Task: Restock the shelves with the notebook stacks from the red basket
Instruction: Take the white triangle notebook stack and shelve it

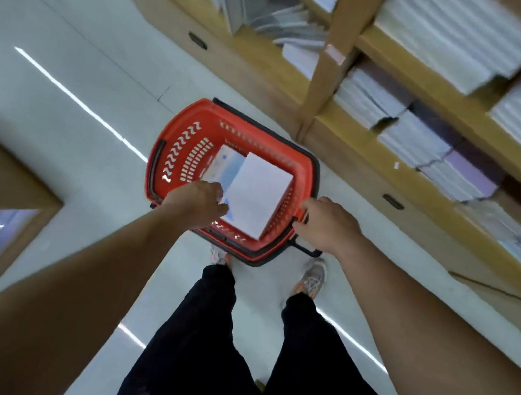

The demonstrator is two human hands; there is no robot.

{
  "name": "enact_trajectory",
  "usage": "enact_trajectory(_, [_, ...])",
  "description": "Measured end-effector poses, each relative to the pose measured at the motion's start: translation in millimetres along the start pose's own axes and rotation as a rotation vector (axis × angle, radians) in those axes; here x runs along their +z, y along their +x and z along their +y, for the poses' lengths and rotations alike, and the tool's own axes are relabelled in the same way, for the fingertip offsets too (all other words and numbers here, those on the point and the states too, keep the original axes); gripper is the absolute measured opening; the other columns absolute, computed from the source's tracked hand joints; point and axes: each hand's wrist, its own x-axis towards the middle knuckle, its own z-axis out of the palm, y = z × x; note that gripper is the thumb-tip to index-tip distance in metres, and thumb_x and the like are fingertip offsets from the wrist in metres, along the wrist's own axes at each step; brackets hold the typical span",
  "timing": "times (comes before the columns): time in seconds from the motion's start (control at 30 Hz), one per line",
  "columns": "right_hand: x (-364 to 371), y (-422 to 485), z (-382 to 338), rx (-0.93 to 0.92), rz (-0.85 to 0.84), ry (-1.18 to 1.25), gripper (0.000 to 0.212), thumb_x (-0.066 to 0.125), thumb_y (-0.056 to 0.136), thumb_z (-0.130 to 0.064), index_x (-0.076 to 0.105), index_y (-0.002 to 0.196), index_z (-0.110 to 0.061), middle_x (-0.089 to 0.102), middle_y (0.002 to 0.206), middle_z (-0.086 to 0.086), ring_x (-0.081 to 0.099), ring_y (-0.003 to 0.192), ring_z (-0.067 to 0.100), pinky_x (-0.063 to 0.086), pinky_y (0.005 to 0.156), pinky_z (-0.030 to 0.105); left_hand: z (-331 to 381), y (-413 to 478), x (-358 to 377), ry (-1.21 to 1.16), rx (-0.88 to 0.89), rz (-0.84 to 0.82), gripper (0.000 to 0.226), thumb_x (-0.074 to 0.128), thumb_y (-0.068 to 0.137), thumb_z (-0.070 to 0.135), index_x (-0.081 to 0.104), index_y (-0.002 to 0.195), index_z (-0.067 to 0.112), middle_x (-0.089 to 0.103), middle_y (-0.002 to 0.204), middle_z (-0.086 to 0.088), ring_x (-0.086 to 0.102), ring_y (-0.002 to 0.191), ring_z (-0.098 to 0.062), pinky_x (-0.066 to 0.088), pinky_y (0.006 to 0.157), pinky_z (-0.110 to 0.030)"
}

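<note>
Mid-frame, the red basket (176, 133) holds a white-topped notebook stack (258, 193). The left hand (196, 200) hides the stack's lower-left corner and the right hand (327, 224) hovers at the basket's right rim; neither grip can be made out. The shelves (413, 74) at upper right are blurred.

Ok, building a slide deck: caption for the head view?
Left hand and right hand reach toward notebook stacks in the red basket beside stocked shelves.

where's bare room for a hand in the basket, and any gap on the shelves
Bare floor lies between the notebook stacks and the red basket's far-left wall; their right side is tight to the wall. Shelves: a gap beside the leaning notebooks left of the upright post; right of it, packed.
</note>
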Motion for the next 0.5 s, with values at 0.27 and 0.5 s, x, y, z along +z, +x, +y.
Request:
enact_trajectory(0.27, [53,124,-41,-0.013,-0.067,-0.087,0.056,0.056,0.092,-0.045,0.05,0.142,-0.022,0.056,0.135,0.01,0.057,0.119,0.033,0.052,0.092,0.045,-82,99,38,-0.09,-0.041,-0.042,0.047,0.05,0.095,0.047,0.057,0.133,0.021,0.065,0.125,-0.007,0.066,0.106,-0.031,0.058,0.089,-0.046])
enact_trajectory(0.5, [124,228,-20,0.057,-0.089,-0.027,0.05,0.059,0.096,-0.04,0.054,0.138,-0.013,0.058,0.132,0.014,0.057,0.118,0.033,0.05,0.096,0.043,-111,205,99,0.02,0.011,-0.118,0.041,0.047,0.098,0.039,0.057,0.131,0.016,0.063,0.129,-0.013,0.062,0.112,-0.034,0.055,0.091,-0.044])
